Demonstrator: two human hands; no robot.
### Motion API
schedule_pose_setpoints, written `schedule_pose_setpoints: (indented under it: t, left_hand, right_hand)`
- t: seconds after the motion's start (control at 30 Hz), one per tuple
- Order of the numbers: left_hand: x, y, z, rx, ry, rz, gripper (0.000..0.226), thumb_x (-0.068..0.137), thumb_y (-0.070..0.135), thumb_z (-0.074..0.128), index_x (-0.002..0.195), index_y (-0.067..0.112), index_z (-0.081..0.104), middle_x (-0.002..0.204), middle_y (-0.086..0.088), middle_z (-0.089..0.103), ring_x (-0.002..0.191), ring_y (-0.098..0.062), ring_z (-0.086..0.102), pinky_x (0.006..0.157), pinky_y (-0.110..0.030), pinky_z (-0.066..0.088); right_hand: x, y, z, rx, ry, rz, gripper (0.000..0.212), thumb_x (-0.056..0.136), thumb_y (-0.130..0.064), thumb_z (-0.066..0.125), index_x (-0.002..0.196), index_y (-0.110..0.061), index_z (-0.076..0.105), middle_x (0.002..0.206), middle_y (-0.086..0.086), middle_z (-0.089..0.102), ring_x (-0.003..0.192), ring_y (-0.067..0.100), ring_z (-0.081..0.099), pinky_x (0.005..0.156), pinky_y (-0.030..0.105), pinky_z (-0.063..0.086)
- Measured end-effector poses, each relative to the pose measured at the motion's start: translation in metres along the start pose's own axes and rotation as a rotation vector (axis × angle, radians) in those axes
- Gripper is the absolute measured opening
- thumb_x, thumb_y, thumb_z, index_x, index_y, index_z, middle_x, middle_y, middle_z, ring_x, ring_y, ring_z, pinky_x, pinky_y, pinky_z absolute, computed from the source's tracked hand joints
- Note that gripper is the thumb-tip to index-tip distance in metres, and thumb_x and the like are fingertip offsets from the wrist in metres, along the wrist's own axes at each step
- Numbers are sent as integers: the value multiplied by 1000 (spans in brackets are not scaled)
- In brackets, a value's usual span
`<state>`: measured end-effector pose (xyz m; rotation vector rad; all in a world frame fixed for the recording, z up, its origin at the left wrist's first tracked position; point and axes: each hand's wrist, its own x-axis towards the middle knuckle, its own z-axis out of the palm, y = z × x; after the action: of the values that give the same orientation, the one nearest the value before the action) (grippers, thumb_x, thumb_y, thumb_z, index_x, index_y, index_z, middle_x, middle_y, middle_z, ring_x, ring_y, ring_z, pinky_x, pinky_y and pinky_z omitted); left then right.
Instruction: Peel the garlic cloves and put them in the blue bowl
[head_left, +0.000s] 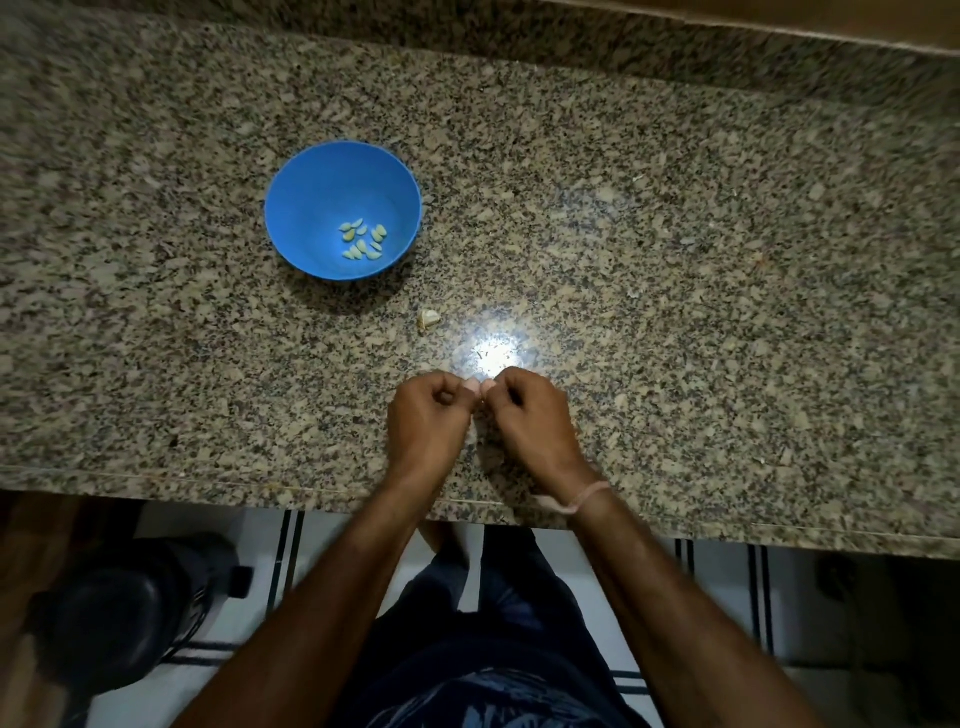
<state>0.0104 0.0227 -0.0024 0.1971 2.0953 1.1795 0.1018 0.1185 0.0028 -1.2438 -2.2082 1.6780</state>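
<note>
Low in the middle, the left hand (428, 415) and right hand (527, 415) curl and pinch what seems a small hidden garlic clove, which could slip out and roll off the speckled stone counter (675, 260), far from the round blue bowl (311, 197) at upper left.

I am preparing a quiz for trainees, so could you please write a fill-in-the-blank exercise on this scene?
The bowl holding peeled cloves is ____.
The left hand and right hand pinch a pale bit together; a thread band circles the ____ wrist.
A loose clove lies on the counter nearer the ____ hand.
Missing words: blue; right; left.
</note>
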Motion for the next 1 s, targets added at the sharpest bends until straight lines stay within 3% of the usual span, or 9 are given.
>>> schedule_pose_setpoints:
  t: [0.07, 0.13, 0.23, 0.37, 0.43, 0.53, 0.7, 0.87, 1.0]
  left_hand:
    - [-9, 1, -3, 169, 97, 266, 17, 97, 24, 70, 82, 17, 68, 76, 6, 68, 72, -7, 62, 61, -13, 45]
    - [-13, 5, -5, 210, 98, 412, 18, 98, 19, 66, 81, 17, 62, 78, 8, 62, 74, -8, 57, 61, -14, 39]
    - [-11, 13, -8, 309, -6, 424, 24, 104, 19, 56, 80, 18, 55, 75, 8, 56, 69, -6, 51, 59, -16, 36]
    - [-11, 22, -9, 318, -191, 303, 34, 109, 23, 46, 75, 17, 52, 62, 5, 49, 58, -12, 41, 52, -27, 33]
    - [-12, 21, -9, 324, -102, 398, 32, 108, 20, 46, 76, 17, 49, 64, 8, 47, 58, -6, 40, 52, -21, 31]
    - [-15, 19, -14, 384, 15, 486, 31, 107, 13, 49, 77, 18, 41, 70, 10, 43, 63, -1, 41, 57, -16, 31]
    - [-10, 23, -10, 347, -179, 254, 34, 107, 19, 45, 74, 18, 50, 63, 5, 42, 52, -7, 38, 48, -22, 29]
    - [-19, 12, -5, 302, -20, 370, 31, 105, 13, 48, 76, 19, 42, 71, 5, 44, 63, -8, 41, 55, -25, 27]
    - [-10, 16, -3, 351, -181, 214, 37, 104, 18, 44, 67, 19, 47, 56, 4, 40, 46, -8, 35, 42, -22, 28]
  right_hand:
    - [4, -8, -7, 524, -223, 415, 31, 106, -18, 53, 75, -16, 56, 62, -4, 46, 55, 11, 39, 54, 26, 34]
    - [4, -12, -11, 667, -321, 611, 32, 106, -17, 47, 76, -16, 56, 63, -3, 41, 55, 10, 36, 54, 25, 31]
    - [-4, -13, -6, 501, -220, 380, 33, 109, -20, 46, 79, -13, 58, 66, -1, 46, 59, 13, 41, 54, 24, 35]
    - [-9, -5, 1, -118, 134, -174, 35, 109, -22, 51, 76, -11, 49, 65, -5, 44, 58, 7, 35, 54, 20, 27]
    - [-6, -13, 0, 7, 81, -97, 35, 109, -23, 51, 75, -14, 50, 65, -5, 46, 59, 9, 38, 54, 22, 30]
    - [-6, -26, -4, 487, -186, 361, 32, 107, -21, 50, 77, -15, 57, 63, -2, 48, 59, 13, 41, 55, 28, 35]
    - [-16, -13, 6, 111, 122, -6, 34, 109, -20, 50, 75, -17, 51, 65, -6, 48, 58, 6, 39, 56, 18, 32]
    - [-10, -17, 0, 416, -192, 349, 41, 109, -24, 45, 68, -20, 46, 56, -7, 36, 50, 9, 30, 47, 22, 26]
    - [-20, -5, 12, 198, 109, 155, 34, 108, -19, 47, 76, -9, 53, 67, 1, 52, 61, 12, 43, 54, 26, 36]
